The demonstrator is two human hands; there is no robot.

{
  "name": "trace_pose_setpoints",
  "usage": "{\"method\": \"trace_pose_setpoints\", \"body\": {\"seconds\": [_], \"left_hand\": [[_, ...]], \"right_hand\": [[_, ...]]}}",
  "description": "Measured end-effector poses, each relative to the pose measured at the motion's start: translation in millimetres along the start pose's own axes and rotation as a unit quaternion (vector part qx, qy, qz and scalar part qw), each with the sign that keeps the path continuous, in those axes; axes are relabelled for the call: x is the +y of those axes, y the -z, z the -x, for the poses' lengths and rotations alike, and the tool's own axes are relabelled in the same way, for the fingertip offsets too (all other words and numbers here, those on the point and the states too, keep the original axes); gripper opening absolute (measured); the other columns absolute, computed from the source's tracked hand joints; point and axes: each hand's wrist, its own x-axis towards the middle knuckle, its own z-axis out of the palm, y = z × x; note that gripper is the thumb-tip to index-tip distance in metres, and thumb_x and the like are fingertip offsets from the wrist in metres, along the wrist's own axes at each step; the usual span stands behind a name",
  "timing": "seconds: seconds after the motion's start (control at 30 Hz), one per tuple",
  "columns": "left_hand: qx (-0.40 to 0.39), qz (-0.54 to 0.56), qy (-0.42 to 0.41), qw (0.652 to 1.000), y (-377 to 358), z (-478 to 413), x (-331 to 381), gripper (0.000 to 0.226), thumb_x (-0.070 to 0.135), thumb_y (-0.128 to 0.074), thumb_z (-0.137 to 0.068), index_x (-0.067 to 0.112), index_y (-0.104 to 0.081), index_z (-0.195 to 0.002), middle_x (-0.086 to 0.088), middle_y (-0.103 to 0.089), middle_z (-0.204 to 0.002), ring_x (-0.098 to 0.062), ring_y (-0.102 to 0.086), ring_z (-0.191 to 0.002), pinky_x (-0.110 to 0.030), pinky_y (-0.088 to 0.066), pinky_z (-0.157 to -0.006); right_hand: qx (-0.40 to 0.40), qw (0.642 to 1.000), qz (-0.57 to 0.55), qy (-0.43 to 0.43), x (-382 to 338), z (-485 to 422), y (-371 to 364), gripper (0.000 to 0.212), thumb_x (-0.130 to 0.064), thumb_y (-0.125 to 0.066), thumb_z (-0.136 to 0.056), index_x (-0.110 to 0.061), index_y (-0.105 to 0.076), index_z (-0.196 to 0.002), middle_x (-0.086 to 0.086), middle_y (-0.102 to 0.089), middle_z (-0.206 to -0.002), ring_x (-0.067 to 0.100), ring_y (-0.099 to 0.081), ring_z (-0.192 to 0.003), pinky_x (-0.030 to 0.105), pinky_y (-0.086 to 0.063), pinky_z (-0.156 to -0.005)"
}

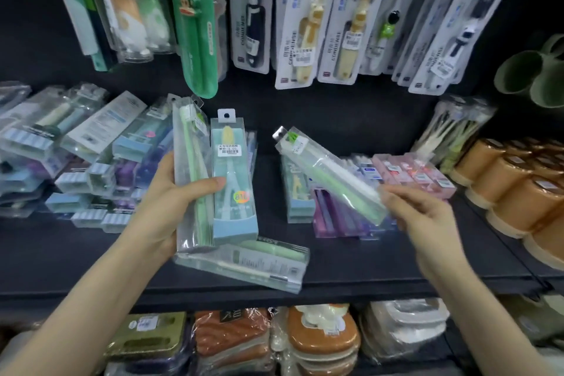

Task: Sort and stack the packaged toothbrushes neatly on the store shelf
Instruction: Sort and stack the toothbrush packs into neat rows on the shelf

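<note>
now left hand (164,195) fingers clamped round two upright toothbrush packs (233,180); right hand (427,217) pinches tilted green pack (329,175).

right hand (427,217) blurred, green cups (517,73) cut off

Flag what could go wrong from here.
1. The left hand grips the green pack and blue pack together. The thumb barely reaches the blue one, so it may slip.
2. The right hand pinches the tilted pack at one end only, so it could drop on the purple stack.
3. The flat pack lies near the front of the shelf, where an arm could knock it off.
</note>
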Motion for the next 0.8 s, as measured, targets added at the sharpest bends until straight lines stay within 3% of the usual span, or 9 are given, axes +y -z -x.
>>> {"method": "trace_pose_setpoints", "body": {"seconds": [0.07, 0.2, 0.4, 0.5, 0.57, 0.6, 0.63, 0.7, 0.8], "left_hand": [[-0.003, -0.013, -0.003, 1.0, -8.1, 0.8, -0.2, 0.062, 0.015, -0.075, -0.055, 0.026, -0.056, -0.113, 0.004, -0.074, -0.099, -0.016, -0.072, -0.084, -0.027, -0.057, -0.059], [-0.024, -0.039, -0.002, 0.999, -33.2, 5.4, -6.6, 0.066, 0.018, -0.076, -0.054, 0.03, -0.056, -0.116, 0.007, -0.073, -0.101, -0.014, -0.071, -0.091, -0.035, -0.053, -0.078], [-0.035, -0.057, 0.032, 0.997, -63.3, 8.7, -21.3, 0.068, 0.016, -0.078, -0.055, 0.028, -0.055, -0.118, 0.007, -0.073, -0.101, -0.016, -0.071, -0.091, -0.028, -0.057, -0.068], [-0.028, -0.061, 0.043, 0.997, -73.4, 6.8, -26.2, 0.066, 0.003, -0.075, -0.071, 0.021, -0.051, -0.129, 0.002, -0.072, -0.106, -0.018, -0.07, -0.094, -0.034, -0.057, -0.076], [-0.025, -0.055, 0.042, 0.997, -78.1, 4.5, -26.6, 0.064, 0.0, -0.073, -0.074, 0.018, -0.05, -0.13, 0.0, -0.073, -0.106, -0.018, -0.071, -0.092, -0.033, -0.058, -0.072], [-0.023, -0.052, 0.041, 0.998, -79.7, 3.1, -26.5, 0.063, -0.001, -0.072, -0.074, 0.017, -0.05, -0.13, -0.001, -0.072, -0.106, -0.019, -0.071, -0.091, -0.034, -0.058, -0.071], [-0.019, -0.051, 0.04, 0.998, -81.6, 2.2, -26.3, 0.062, -0.002, -0.072, -0.074, 0.017, -0.05, -0.129, -0.002, -0.072, -0.106, -0.019, -0.071, -0.091, -0.034, -0.058, -0.072], [-0.01, -0.051, 0.036, 0.998, -84.0, 1.0, -26.7, 0.061, -0.003, -0.072, -0.075, 0.017, -0.05, -0.128, -0.002, -0.072, -0.108, -0.019, -0.071, -0.092, -0.037, -0.058, -0.076], [0.028, -0.014, 0.037, 0.999, -86.7, -0.9, -29.2, 0.059, -0.006, -0.072, -0.075, 0.018, -0.051, -0.124, -0.005, -0.072, -0.105, -0.021, -0.072, -0.086, -0.038, -0.059, -0.068]], "right_hand": [[0.01, 0.996, -0.058, -0.065, 7.4, -3.2, 36.6, 0.034, -0.003, -0.057, -0.091, -0.022, -0.077, -0.07, -0.013, -0.072, -0.071, -0.002, -0.06, -0.06, 0.011, -0.045, -0.05], [0.007, 0.983, -0.052, -0.173, 31.7, -8.5, 101.0, 0.021, -0.002, -0.05, -0.093, -0.007, -0.07, -0.088, 0.0, -0.073, -0.075, 0.006, -0.066, -0.063, 0.013, -0.05, -0.051], [-0.089, 0.972, 0.099, -0.194, 69.1, -14.5, 109.0, 0.025, -0.01, -0.055, -0.095, -0.013, -0.074, -0.078, 0.003, -0.072, -0.08, 0.017, -0.061, -0.076, 0.025, -0.045, -0.063], [-0.128, 0.95, 0.26, -0.119, 73.0, -17.8, 98.4, 0.011, -0.02, -0.061, -0.093, -0.018, -0.072, -0.091, 0.0, -0.07, -0.095, 0.014, -0.062, -0.087, 0.022, -0.046, -0.071], [-0.082, 0.888, 0.452, 0.002, 68.1, -16.4, 89.8, 0.018, -0.027, -0.065, -0.09, -0.016, -0.071, -0.103, 0.006, -0.068, -0.099, 0.023, -0.062, -0.093, 0.031, -0.046, -0.076], [-0.039, 0.876, 0.476, 0.065, 61.1, -12.6, 80.6, 0.024, -0.03, -0.065, -0.089, -0.014, -0.071, -0.105, 0.007, -0.068, -0.097, 0.025, -0.062, -0.091, 0.031, -0.045, -0.073], [-0.018, 0.889, 0.445, 0.105, 49.4, -6.6, 68.0, 0.028, -0.035, -0.065, -0.088, -0.014, -0.071, -0.106, 0.004, -0.069, -0.093, 0.019, -0.063, -0.086, 0.029, -0.044, -0.069], [-0.069, 0.95, 0.292, 0.086, 19.0, 11.4, 32.5, 0.045, -0.054, -0.061, -0.081, -0.022, -0.068, -0.112, -0.013, -0.068, -0.087, -0.001, -0.061, -0.077, 0.012, -0.044, -0.064], [-0.176, 0.969, 0.168, 0.039, -12.1, 33.1, -21.8, 0.085, -0.079, -0.055, -0.056, -0.032, -0.055, -0.126, -0.019, -0.063, -0.089, -0.009, -0.059, -0.081, 0.005, -0.045, -0.067]]}}
